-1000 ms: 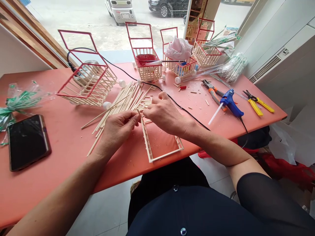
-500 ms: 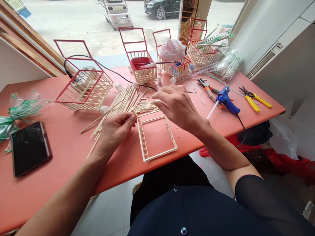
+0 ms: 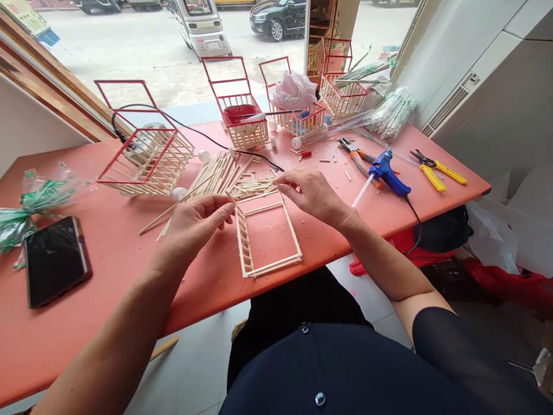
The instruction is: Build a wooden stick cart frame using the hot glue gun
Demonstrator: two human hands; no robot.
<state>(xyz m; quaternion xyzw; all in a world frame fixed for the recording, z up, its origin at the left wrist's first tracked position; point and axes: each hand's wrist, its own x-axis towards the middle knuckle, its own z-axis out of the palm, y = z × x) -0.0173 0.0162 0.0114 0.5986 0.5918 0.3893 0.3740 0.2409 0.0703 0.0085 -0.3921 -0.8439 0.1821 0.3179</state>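
Note:
A rectangular frame of thin wooden sticks [image 3: 270,269] stands on the pink tabletop in front of me, with a row of short slats along its left side. My left hand [image 3: 196,225] is closed at the frame's far left corner, thumb and forefinger against the stick end. At the far right corner, the fingertips of my right hand [image 3: 313,196] pinch the frame; whether a small loose piece is between them is hidden. Just beyond the frame lie a pile of long sticks [image 3: 213,176] and shorter cut sticks [image 3: 254,187].
Small stick carts with red handles [image 3: 147,164] line the back, one holding a red bowl [image 3: 239,113]. To the right lie pliers [image 3: 354,153], a blue glue gun [image 3: 389,174] and yellow-handled cutters [image 3: 434,173]. A phone [image 3: 58,259] and plastic wrapping [image 3: 47,196] are at left.
My right hand has come down from above the sticks to the frame's far right corner. My left hand stays at the far left corner. The camera view has shifted slightly.

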